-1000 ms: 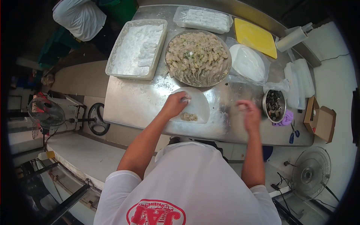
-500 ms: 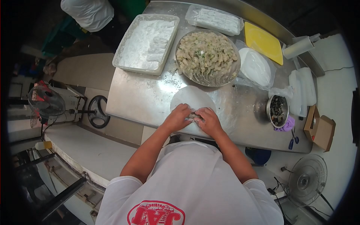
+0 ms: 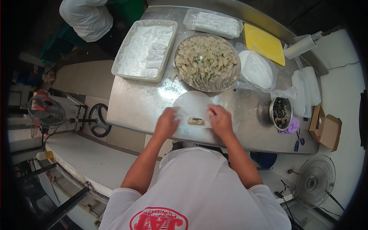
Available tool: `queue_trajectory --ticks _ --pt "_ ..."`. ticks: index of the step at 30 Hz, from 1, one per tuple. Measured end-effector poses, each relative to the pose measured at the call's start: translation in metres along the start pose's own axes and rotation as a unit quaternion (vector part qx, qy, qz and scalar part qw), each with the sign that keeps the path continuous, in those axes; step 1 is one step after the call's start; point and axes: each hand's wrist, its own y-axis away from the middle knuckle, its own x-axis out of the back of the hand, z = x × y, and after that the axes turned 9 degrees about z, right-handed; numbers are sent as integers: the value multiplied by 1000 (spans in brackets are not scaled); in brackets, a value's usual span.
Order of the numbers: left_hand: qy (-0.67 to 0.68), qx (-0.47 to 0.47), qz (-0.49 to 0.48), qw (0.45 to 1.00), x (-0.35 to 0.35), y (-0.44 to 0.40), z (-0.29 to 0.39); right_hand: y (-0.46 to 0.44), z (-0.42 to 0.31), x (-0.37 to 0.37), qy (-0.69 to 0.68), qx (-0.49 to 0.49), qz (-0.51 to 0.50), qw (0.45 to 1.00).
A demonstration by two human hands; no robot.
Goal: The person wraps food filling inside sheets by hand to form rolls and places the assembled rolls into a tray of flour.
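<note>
A round white wrapper sheet (image 3: 193, 102) lies flat on the steel table near its front edge. On its lower part rests a small strip of filling (image 3: 196, 121) with a dark piece on it. My left hand (image 3: 167, 122) is at the sheet's left edge, slightly blurred, its fingers curled; what they hold, if anything, is hidden. At the right edge my right hand (image 3: 220, 119) has thumb and forefinger pinched together by the sheet. Beyond the sheet stands a big round tray of chopped filling (image 3: 206, 57).
Around the table are a tub of white powder with rolls (image 3: 140, 50), a lidded tray (image 3: 212, 23), a yellow board (image 3: 264, 44), bagged white sheets (image 3: 256, 69), a bowl of dark pieces (image 3: 280, 113) and an open carton (image 3: 329, 128). A person (image 3: 87, 19) stands at upper left.
My right hand came from the bowl's side to the filling, where both hands met. Now they have parted to the sheet's two sides, and a dark piece shows on the filling.
</note>
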Motion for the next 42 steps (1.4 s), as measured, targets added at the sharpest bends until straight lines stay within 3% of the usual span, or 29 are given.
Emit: queue_trajectory --ticks 1,3,4,5,8,11,18,20,22,24,26,27,30,32,33,35,40,42 --pt "-90 47 66 993 1 4 -7 -10 -2 6 26 39 37 998" --pt "-141 75 37 986 6 8 0 -34 -11 11 51 79 74 993" --pt "-192 103 8 976 8 10 3 -47 -18 10 77 147 76 983" --pt "-194 82 17 977 3 11 1 -60 -23 6 102 216 78 968" --pt "-168 61 25 984 -6 11 -1 -91 -28 -24 105 304 68 944" --pt "-113 122 42 985 -9 8 1 -108 -15 -46 137 291 -9 947" --pt "-81 200 65 974 -11 8 13 -63 -31 -8 102 274 -46 955" --pt "-148 79 142 976 -16 12 8 -25 -34 -1 48 208 -114 970" --pt "-154 97 118 976 -15 11 8 9 -26 -6 12 166 -155 974" --pt "-157 109 88 978 -16 9 7 34 -13 -24 -13 135 -258 957" --pt "-23 126 99 987 -16 9 2 39 1 -36 3 167 -215 962" --pt "-24 124 95 987 -16 10 1 41 7 -40 16 203 -175 963" --pt "34 156 104 982 -16 11 4 25 14 -30 57 163 -89 981" --pt "229 297 113 920 -20 12 13 17 18 -25 63 140 -78 985" --pt "230 297 110 920 -24 13 11 14 23 -26 55 134 -79 986" --pt "379 254 88 886 -30 13 9 13 29 -29 47 130 -79 987" --pt "421 273 -23 865 -44 -1 14 12 36 -32 53 135 -113 983" --pt "274 234 -106 927 -46 -6 17 15 35 -24 22 125 -96 987"
